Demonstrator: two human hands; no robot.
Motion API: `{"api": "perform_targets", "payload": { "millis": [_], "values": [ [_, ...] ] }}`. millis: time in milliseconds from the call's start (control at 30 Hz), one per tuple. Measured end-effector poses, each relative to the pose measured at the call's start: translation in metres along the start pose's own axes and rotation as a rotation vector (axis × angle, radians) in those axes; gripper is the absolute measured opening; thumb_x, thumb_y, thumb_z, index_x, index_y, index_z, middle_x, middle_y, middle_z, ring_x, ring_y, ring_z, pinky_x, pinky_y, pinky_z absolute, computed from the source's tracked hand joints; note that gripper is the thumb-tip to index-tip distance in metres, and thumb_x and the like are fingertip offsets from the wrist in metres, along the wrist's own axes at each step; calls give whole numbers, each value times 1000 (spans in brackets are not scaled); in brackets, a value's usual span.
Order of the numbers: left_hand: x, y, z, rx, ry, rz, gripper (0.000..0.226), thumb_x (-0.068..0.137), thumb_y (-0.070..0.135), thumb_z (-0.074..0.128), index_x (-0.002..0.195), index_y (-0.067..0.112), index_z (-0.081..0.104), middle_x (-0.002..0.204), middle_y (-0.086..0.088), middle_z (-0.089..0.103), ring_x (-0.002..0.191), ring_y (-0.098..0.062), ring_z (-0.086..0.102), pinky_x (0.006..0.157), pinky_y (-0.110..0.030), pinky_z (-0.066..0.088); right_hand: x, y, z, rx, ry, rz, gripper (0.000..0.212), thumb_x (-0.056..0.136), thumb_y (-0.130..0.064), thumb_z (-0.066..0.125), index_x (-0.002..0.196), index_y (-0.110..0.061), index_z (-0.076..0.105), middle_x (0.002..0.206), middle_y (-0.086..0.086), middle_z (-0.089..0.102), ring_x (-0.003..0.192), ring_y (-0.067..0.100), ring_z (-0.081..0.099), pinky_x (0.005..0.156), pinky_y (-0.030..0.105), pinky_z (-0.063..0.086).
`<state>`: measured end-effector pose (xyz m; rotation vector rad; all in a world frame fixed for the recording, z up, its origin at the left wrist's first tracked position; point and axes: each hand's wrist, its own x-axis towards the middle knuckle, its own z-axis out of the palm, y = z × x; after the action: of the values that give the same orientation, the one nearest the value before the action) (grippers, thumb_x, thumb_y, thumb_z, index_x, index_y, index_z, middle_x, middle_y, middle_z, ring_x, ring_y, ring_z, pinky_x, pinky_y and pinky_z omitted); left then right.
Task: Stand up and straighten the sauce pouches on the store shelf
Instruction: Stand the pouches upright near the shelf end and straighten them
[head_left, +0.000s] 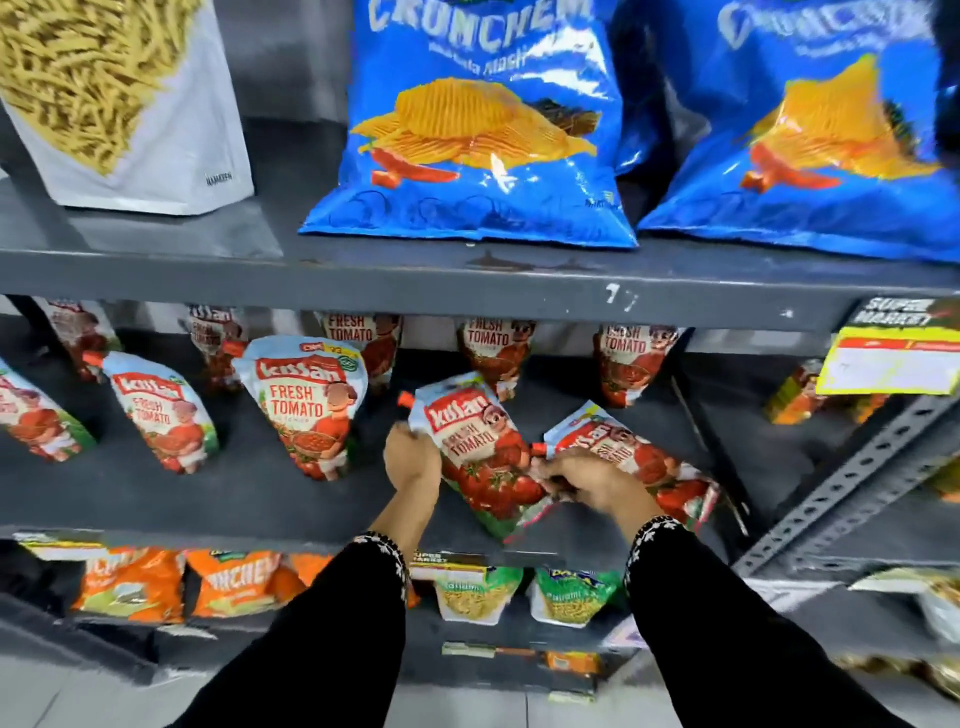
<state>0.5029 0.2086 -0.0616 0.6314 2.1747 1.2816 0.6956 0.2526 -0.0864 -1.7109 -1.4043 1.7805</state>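
Several tomato sauce pouches stand on the grey middle shelf (249, 499). One pouch (480, 457) near the shelf's front leans to the left, its red spout up at the left. My left hand (410, 460) grips its upper left edge. My right hand (587, 480) holds its right side, fingers curled by the red spout of a second pouch (631, 457), which lies tipped over to the right. An upright pouch (311, 405) stands just left of my hands, and another (163, 410) further left. More pouches (496, 353) stand in the back row.
Two blue chip bags (478, 119) and a white snack bag (124, 104) sit on the shelf above. Orange and green snack packs (234, 582) fill the shelf below. A yellow price tag (891, 364) hangs at the right, beside a perforated metal upright (852, 478).
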Motion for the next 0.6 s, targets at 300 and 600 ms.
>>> {"api": "perform_targets", "payload": {
  "millis": [300, 600],
  "values": [
    [8, 18, -9, -182, -2, 382, 16, 92, -3, 42, 100, -7, 56, 85, -10, 53, 84, -19, 47, 68, -19, 33, 10, -8, 27, 131, 184, -368, 30, 83, 18, 54, 112, 19, 55, 97, 13, 61, 83, 21, 58, 68, 14, 49],
    [-59, -19, 56, -374, -6, -279, 29, 92, 28, 49, 90, 0, 58, 95, -19, 63, 87, -33, 59, 79, -41, 48, -1, -9, -62, -255, 656, -367, 33, 83, 3, 55, 114, -2, 65, 114, 25, 67, 110, 37, 62, 96, 42, 50]
  ]
}}
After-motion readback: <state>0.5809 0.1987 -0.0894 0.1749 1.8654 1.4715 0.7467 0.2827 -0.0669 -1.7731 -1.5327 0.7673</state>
